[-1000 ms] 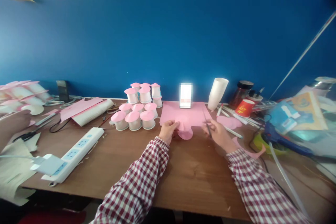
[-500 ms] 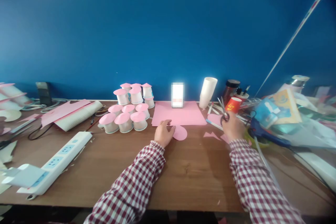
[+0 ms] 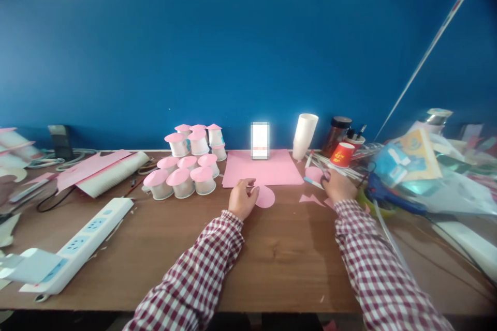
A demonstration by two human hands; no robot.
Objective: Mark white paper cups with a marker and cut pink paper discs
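Note:
Near the table's middle, my left hand [image 3: 243, 200] pinches the left edge of a pink paper circle [image 3: 266, 197], its fingers bent. The circle's face is turned up toward me. To the right, my right hand [image 3: 339, 186] is closed around scissors [image 3: 325, 178], held low by the table; the fingers hide much of the scissors. Beside them lie a light blue pen [image 3: 311, 182] and another pink paper circle [image 3: 312, 172]. Pink paper scraps [image 3: 311, 199] are just left of my right wrist. Behind my left hand lies a pink sheet [image 3: 262, 170].
Several white paper cups [image 3: 181, 186] with pink paper tops stand left of the sheet. A power strip [image 3: 79, 248] lies at the front left. Stacked white cups [image 3: 305, 134], a red cup [image 3: 342, 154], a dark jar [image 3: 337, 132] and plastic bags [image 3: 411, 165] are on the right.
My right hand has lowered the scissors toward the table; their blades no longer point upward. My left hand stays by the pink circle. The view has shifted slightly.

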